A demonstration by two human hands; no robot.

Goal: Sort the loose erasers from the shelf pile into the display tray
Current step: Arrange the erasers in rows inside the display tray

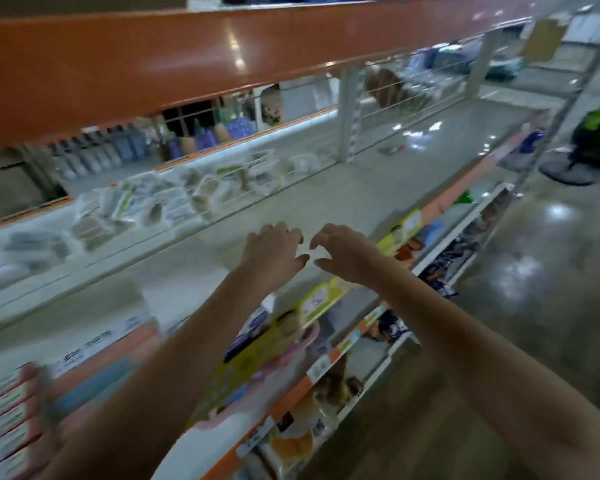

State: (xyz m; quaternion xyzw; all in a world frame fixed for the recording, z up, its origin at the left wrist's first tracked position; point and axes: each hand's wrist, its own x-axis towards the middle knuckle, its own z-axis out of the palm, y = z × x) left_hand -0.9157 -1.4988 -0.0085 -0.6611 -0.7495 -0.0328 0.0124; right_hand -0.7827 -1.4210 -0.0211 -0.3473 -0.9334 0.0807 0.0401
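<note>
Frame is motion-blurred, so detail is limited. At 9 o'clock, the pile of packaged goods (pixel 146 202) lies along the back of the pale shelf (pixel 326 199), behind a thin wire rail (pixel 222 209); these are likely the loose erasers, though labels are unreadable. No display tray can be identified with confidence. Just left of centre, the left hand (pixel 272 249) hovers over the bare shelf, fingers loosely curled and spread, holding nothing. Immediately at its 3 o'clock, the right hand (pixel 343 252) mirrors it, thumb and fingers apart in an open claw, also holding nothing; fingertips of the two hands are near but apart. Judgement: both hands are pre-shaped for a two-handed scoop or grab, positioned before reaching toward the pile at 10 o'clock. At 4 o'clock, the shelf's front edge carries yellow price tags (pixel 326 299), with lower shelves of stock (pixel 458 251) beneath. Sorting appears not yet started.
</note>
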